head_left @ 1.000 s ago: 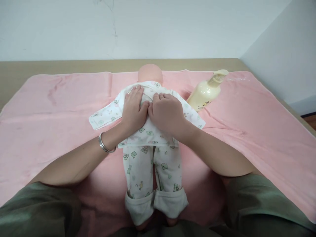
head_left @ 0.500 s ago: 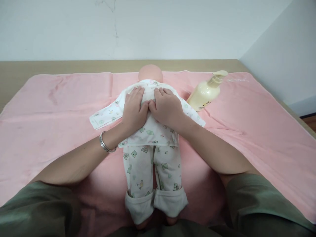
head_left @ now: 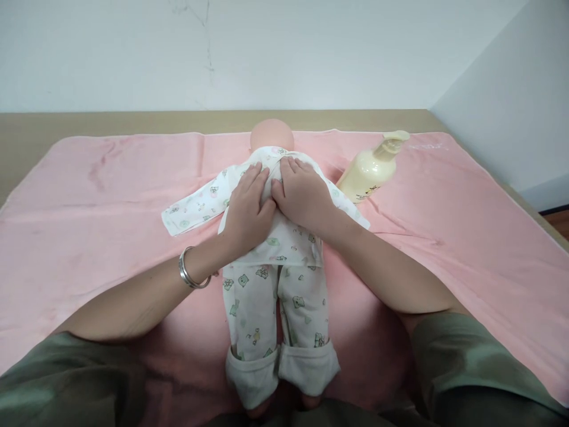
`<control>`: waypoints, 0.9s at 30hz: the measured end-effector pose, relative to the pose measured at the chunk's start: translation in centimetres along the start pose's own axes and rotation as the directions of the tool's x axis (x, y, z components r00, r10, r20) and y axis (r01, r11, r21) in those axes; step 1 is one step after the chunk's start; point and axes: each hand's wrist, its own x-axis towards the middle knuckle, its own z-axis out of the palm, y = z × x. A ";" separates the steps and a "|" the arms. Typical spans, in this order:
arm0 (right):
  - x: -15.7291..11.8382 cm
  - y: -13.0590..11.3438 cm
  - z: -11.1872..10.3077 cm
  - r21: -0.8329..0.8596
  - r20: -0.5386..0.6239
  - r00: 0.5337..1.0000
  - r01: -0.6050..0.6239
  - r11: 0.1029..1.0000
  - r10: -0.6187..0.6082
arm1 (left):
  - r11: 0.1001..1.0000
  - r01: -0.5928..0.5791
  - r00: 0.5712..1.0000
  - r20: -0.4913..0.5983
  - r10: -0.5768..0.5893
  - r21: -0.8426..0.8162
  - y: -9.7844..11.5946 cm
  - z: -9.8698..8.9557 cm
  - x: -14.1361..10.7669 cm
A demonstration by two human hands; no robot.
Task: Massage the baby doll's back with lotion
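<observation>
The person wears loose olive-green sleeves, the left one (head_left: 75,373) and the right one (head_left: 475,367) both ending near the elbows, with soft folds and a faint sheen. A shiny silver bangle (head_left: 183,270), rounded and seemingly double-banded, circles the left wrist (head_left: 207,258). More dark green clothing (head_left: 331,414) shows at the bottom edge.

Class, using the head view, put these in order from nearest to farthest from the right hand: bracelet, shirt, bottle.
1. Shirt: directly under the right hand, touching it.
2. Bottle: just beyond, to the right.
3. Bracelet: farthest, on the left, around the wrist of the left hand.
</observation>
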 end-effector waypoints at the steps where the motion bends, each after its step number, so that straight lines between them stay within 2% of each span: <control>1: -0.5 -0.4 -0.3 -0.039 0.000 1.000 -0.004 0.999 0.004 | 1.000 0.010 1.000 0.004 -0.010 -0.023 -0.2 0.0 0.2; 5: -2.4 -1.8 -1.2 -0.170 0.056 0.997 0.059 0.984 -0.051 | 0.996 0.017 1.000 -0.006 -0.017 -0.085 -1.2 -0.1 1.2; 9: -3.2 -2.3 -1.0 -0.201 0.088 0.990 0.127 0.971 -0.111 | 0.996 0.002 1.000 -0.016 -0.003 -0.088 -1.8 -0.1 1.9; 15: -1.6 -1.4 -0.1 -0.058 0.016 0.995 0.102 0.993 -0.101 | 1.000 -0.014 1.000 -0.002 0.014 0.020 -1.0 -0.2 1.6; 20: 0.6 0.1 -0.2 -0.086 0.055 0.979 0.200 0.976 -0.196 | 0.995 -0.013 0.999 0.045 0.009 0.097 0.5 -0.2 0.1; 23: 1.0 0.4 -0.2 -0.094 0.082 0.974 0.220 0.971 -0.212 | 0.997 -0.015 0.997 0.074 0.009 0.077 0.8 -0.3 -0.2; 27: 0.1 -0.1 -0.3 -0.082 0.033 0.983 0.181 0.980 -0.179 | 1.000 0.026 0.996 0.090 -0.026 0.003 0.2 -0.4 0.4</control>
